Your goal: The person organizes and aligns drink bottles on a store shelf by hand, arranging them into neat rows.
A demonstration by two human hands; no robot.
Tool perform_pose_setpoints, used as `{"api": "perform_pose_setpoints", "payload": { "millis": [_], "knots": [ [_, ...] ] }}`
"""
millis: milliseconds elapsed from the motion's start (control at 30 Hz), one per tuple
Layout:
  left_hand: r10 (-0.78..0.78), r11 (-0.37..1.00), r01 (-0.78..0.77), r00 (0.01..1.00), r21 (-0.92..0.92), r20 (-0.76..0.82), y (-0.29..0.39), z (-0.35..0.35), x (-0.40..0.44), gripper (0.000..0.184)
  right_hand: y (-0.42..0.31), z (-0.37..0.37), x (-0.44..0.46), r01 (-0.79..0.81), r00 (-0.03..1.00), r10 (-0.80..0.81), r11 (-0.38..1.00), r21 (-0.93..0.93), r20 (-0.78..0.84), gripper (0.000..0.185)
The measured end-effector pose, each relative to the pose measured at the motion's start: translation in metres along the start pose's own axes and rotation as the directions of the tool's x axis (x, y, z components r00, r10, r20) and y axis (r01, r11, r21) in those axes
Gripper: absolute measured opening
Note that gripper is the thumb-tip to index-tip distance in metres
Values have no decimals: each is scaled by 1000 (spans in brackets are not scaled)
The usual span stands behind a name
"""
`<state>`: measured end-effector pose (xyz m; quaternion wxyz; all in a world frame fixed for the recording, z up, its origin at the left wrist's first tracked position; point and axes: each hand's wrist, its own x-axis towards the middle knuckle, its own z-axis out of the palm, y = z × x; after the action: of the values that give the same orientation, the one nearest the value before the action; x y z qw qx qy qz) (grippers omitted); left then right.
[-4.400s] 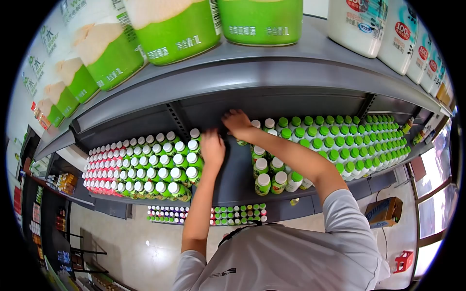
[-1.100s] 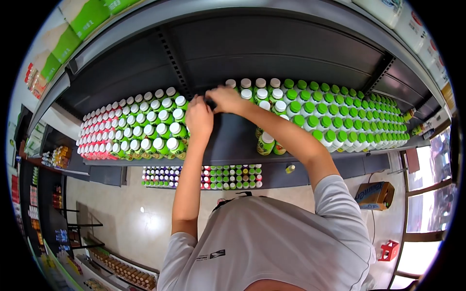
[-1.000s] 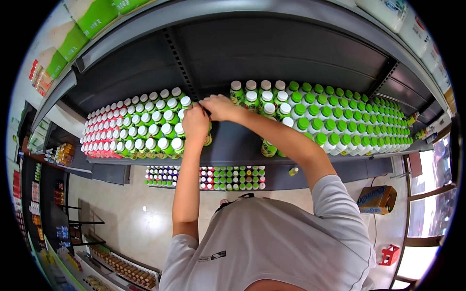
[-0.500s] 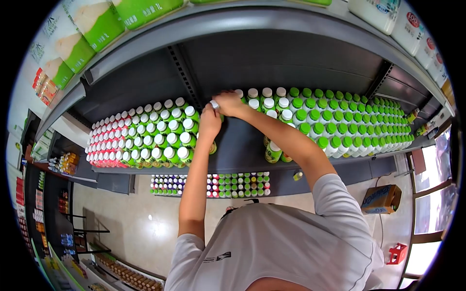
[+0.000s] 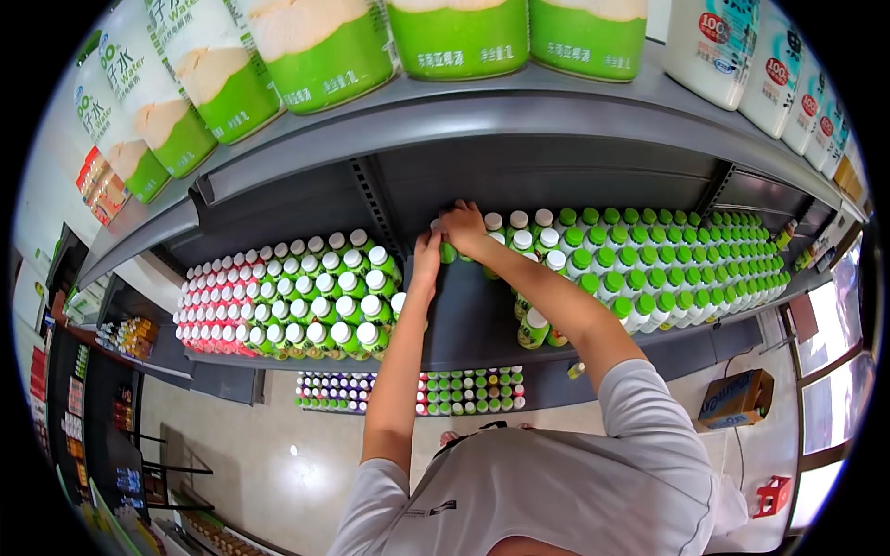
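Observation:
Both hands meet at the back of the middle shelf, around a white-capped green bottle [image 5: 449, 252]. My left hand [image 5: 427, 255] is closed at the bottle's left side, its fingertips by the cap. From the right, my right hand [image 5: 464, 228] has its fingers bent over the cap. To the left stand rows of white-capped green bottles [image 5: 346, 309], with pink-labelled bottles [image 5: 211, 315] beyond them. Right of my hands are more white-capped bottles [image 5: 535, 326], then many green-capped bottles [image 5: 640, 278]. Dark shelf surface [image 5: 459, 320] shows between the two groups.
Overhead, an upper shelf edge [image 5: 445, 125] holds large green-and-white bottles [image 5: 464, 42] and white bottles [image 5: 709, 56]. Small bottles [image 5: 464, 394] line a lower shelf. A cardboard box [image 5: 735, 398] and a red stool [image 5: 771, 498] are on the floor at right.
The view has tilted up, showing more of the upper shelf. Both hands have moved slightly right along the back, with the bottle between them, closer to the right-hand group.

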<state>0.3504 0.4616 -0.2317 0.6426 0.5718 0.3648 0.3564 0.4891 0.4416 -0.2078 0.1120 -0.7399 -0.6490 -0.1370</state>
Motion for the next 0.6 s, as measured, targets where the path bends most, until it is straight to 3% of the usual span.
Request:
{"api": "perform_pose_setpoints", "payload": {
  "millis": [33, 100, 200, 300, 367, 467, 600],
  "knots": [
    [10, 999, -8, 999, 50, -37, 4, -5, -1, 60, 0, 1, -1, -7, 1000, 7, 1000, 12, -13, 36],
    [154, 876, -102, 986, 472, -71, 32, -12, -22, 57, 0, 1, -1, 1, 996, 0, 1000, 9, -85, 44],
    [474, 690, -393, 880, 608, 30, 31, -50, -10, 51, -11, -10, -10, 62, 971, -71, 997, -43, -228, 57],
    [372, 437, -91, 924, 895, -88, 85, -70, -39, 34, -44, -29, -8, 283, 938, -254, 954, 98, -237, 55],
    [268, 279, 15, 959, 960, -93, 88, -85, -38, 31, -73, -20, -3, 348, 935, -290, 866, 360, -206, 52],
    [256, 265, -102, 966, 959, 32, 64, -101, -22, 26, -110, -6, 10, 225, 972, -233, 901, 370, -25, 40],
    [258, 359, -227, 956, 905, 138, 48, -110, -13, 25, -118, 33, 25, 178, 983, -140, 889, 422, -119, 34]
  ]
}}
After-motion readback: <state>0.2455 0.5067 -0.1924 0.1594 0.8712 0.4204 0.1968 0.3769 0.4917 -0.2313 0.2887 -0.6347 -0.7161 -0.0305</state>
